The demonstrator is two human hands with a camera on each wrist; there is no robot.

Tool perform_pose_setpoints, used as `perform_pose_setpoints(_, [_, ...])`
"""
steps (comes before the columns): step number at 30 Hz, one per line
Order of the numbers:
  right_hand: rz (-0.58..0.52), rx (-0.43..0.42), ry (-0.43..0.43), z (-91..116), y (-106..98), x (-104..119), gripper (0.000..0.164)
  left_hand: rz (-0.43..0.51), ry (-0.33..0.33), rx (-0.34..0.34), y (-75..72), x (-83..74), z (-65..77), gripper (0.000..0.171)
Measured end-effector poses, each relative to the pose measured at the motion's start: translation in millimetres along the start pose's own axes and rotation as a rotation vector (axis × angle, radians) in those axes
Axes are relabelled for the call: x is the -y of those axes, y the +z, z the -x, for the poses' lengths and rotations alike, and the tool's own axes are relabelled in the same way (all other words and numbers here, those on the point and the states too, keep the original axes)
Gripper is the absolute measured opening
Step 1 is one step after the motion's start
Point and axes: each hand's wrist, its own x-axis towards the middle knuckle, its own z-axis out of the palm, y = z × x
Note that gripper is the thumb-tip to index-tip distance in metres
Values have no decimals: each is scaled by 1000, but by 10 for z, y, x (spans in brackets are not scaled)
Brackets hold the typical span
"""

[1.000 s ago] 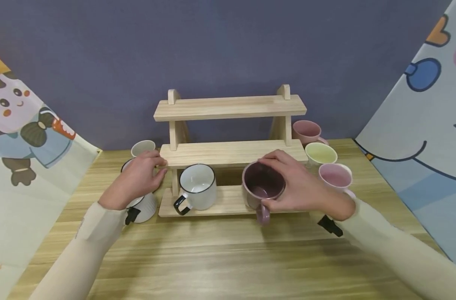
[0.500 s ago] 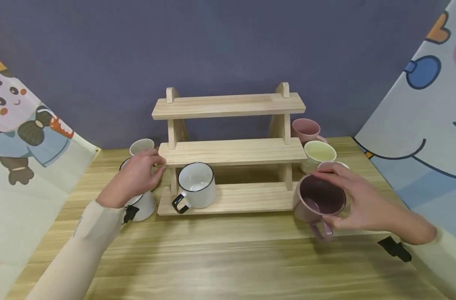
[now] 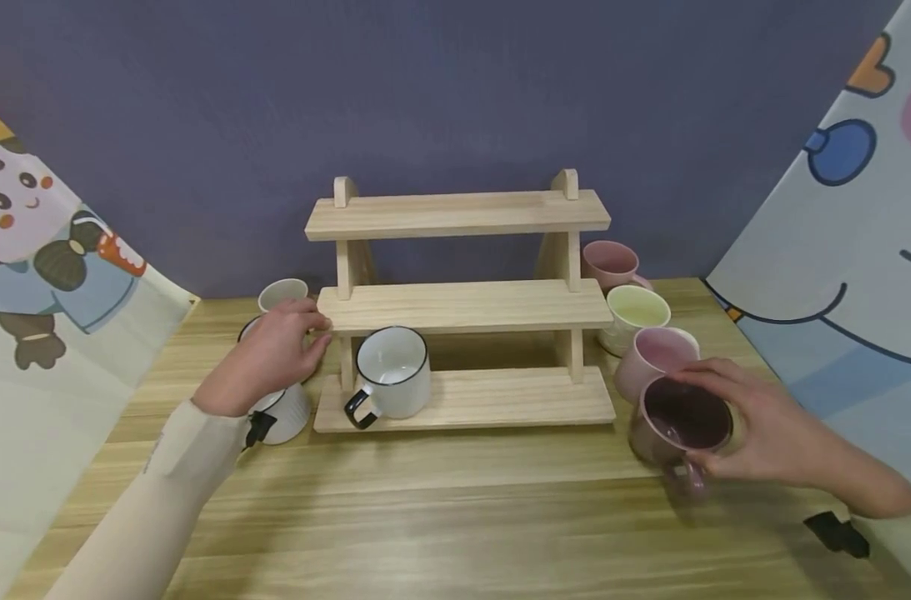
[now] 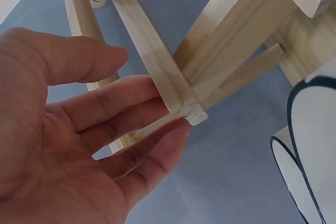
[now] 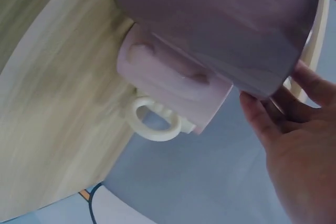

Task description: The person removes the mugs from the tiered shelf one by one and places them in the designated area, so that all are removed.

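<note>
My right hand [image 3: 770, 429] grips a dark mauve mug [image 3: 656, 437] by its rim, thumb at the handle side and fingers over the far side. The mug is upright, low over the table at the right, with its handle toward me. In the right wrist view, the fingertips [image 5: 257, 119] lie against the mauve mug's [image 5: 220, 24] wall. My left hand [image 3: 271, 358] rests its fingertips against the left end of the middle board of a three-tier wooden shelf [image 3: 463, 307], the fingers loosely bent. On the bottom board stands a white enamel mug [image 3: 406, 392] with black rim and handle.
Right of the shelf, a light pink mug [image 3: 633, 379], a pale yellow cup [image 3: 638, 310] and a deeper pink mug [image 3: 609, 262] stand close together. White cups [image 3: 293, 421] stand at the left, partly hidden by my left hand. Printed cloth [image 3: 838, 267] hangs beside the table.
My right hand has carried the mauve mug off the bottom board, rightward to the table side in front of the light pink mug. The left hand has stayed at the shelf's end.
</note>
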Motion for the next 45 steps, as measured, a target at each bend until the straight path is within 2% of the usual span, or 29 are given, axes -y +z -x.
perform_pose_setpoints(7, [-56, 10, -17, 11, 40, -99, 94, 4, 9, -4, 4, 24, 19, 12])
perform_pose_setpoints(13, [-27, 26, 9, -21, 45, -64, 90, 0, -2, 1, 0, 27, 24, 13])
perform_pose_setpoints(20, [-98, 72, -91, -70, 36, -79, 89, -3, -24, 23, -9, 36, 38, 14])
perform_pose_setpoints(24, [-102, 55, -104, -303, 3, -50, 78, -7, -26, 22, -20, 41, 50, 14])
perform_pose_setpoints(28, [-65, 19, -79, -726, -19, -3, 54, -9, -21, 11, -21, 39, 51, 14])
perform_pose_setpoints(31, [-34, 50, -24, -1037, 23, 17, 39, -6, -21, 5, -12, 26, 43, 14])
perform_pose_setpoints(34, [-47, 94, 38, -1256, 89, 11, 31, -4, -25, 0, 2, 6, 31, 15])
perform_pose_setpoints(38, [-81, 101, 58, -1394, 168, -30, 24, -10, -36, 6, 13, -26, 25, 16])
perform_pose_setpoints(45, [-108, 92, 58, -1436, 211, -68, 19, -4, -78, 40, 18, -81, 43, 23])
